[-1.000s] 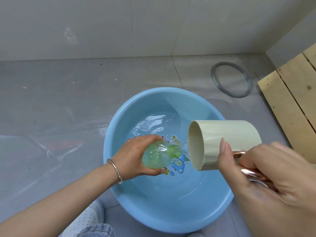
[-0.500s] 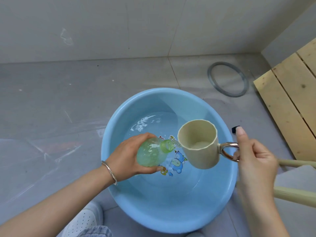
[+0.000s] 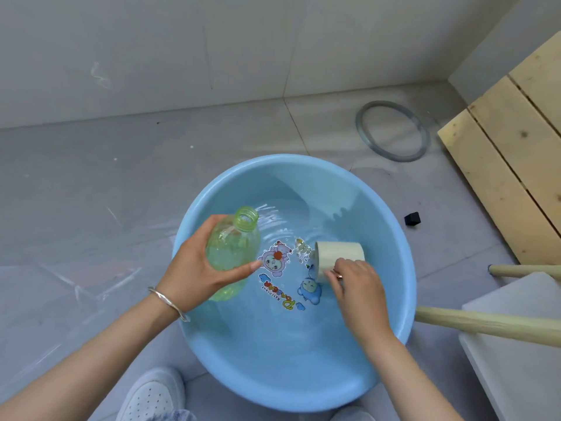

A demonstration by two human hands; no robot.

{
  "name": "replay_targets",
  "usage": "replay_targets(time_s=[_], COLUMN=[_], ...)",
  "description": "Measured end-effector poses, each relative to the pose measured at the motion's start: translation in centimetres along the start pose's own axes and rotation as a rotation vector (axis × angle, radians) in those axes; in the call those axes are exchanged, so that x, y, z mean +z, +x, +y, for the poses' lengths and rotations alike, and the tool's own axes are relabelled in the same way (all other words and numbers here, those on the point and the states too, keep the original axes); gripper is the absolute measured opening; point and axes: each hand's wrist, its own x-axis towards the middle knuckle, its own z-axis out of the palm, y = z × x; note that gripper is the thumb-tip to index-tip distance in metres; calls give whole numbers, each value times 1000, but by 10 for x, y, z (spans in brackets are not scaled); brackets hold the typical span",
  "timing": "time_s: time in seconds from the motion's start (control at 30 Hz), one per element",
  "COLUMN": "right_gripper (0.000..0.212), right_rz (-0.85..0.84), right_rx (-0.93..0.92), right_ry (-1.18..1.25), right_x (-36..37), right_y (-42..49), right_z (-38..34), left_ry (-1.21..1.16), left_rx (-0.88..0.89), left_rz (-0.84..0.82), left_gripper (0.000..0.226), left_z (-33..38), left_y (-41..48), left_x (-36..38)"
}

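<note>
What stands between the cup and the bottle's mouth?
Nothing visible does. The left hand grips the bottle below its uncapped mouth, and the right hand holds the cup on its side, low in the basin, to the bottle's right. Only open water lies between them.

The right hand (image 3: 355, 287) seemingly hides most of the cup handle (image 3: 339, 277).
</note>
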Motion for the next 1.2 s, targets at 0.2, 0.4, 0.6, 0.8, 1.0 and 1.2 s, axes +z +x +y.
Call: replay_targets(time_s=[0.2,0.4,0.6,0.8,1.0,1.2], right_gripper=[26,25,23,28,40,47], right_rz=[-35,-174,-301,-385,-293,-47], right_rx=[-85,-233,-309,97,520,585], right_ry=[10,242,392,772,1120,1195], right_x=[28,43,33,12,-11,-53], right_y=[-3,-28,-54,-51,-42,-34], right_z=[-20,-56,-80,-78,-55,-38], left_ry=[1,4,-18,-33,-31,34], left_rx=[14,40,50,55,46,64], left_rz=[5,34,68,65,69,25], left_gripper=[65,59,61,65,65,63], left_z=[-1,4,8,7,3,2], left_y=[1,6,10,11,11,8], left_x=[0,-5,-10,-11,-10,-7])
